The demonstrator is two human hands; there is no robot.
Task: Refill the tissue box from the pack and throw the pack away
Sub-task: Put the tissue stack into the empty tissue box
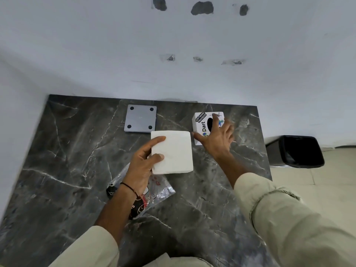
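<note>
left hand [141, 166] pinches tissue stack [172, 152] w/ thumb on top; right hand [217, 137], fingers spread, rests on box [202, 124]; empty pack [159, 191] beneath left wrist.

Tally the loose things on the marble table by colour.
White: 2, tissue stack, tissue box
Grey: 1, square plate
Clear with print: 1, empty pack
Total: 4
</note>
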